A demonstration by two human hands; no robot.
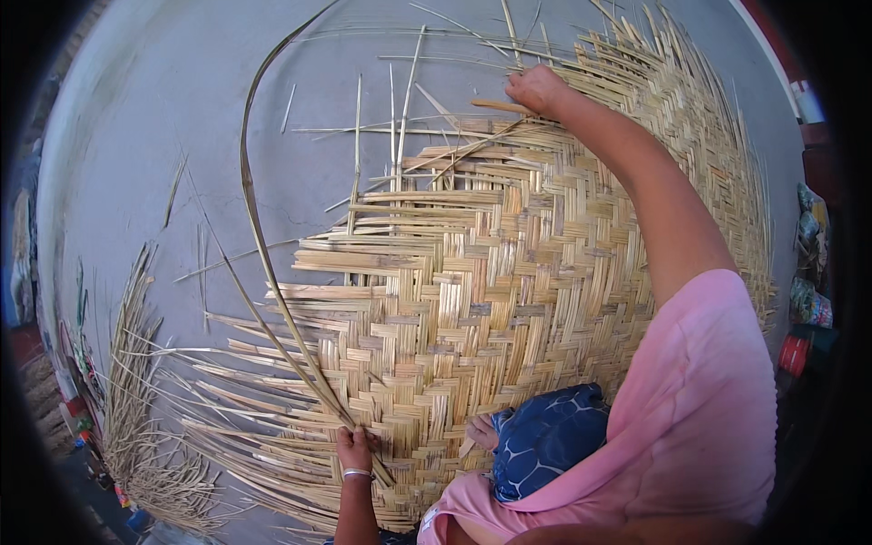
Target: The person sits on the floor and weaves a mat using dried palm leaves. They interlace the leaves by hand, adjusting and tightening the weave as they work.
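Note:
My left hand (357,449) is closed around long, narrow bamboo strips (263,238) near the front of a woven mat. The widest strip bows up and left, then passes out of view at the top; a thinner one slants off left. My right arm reaches across the herringbone mat (490,300) to its far edge. There my right hand (538,91) is closed, with a thin upright strip (511,34) meeting its fingertips. A short, flat brown piece (500,106) sticks out below that hand; whether the hand touches it, I cannot tell.
Unwoven strip ends (227,427) fan out at the mat's left. A bundle of thin strips (127,363) lies on the grey floor (182,100) farther left. My foot (482,432) rests on the mat beside my blue patterned cloth (554,440). A red container (794,355) stands at the right edge.

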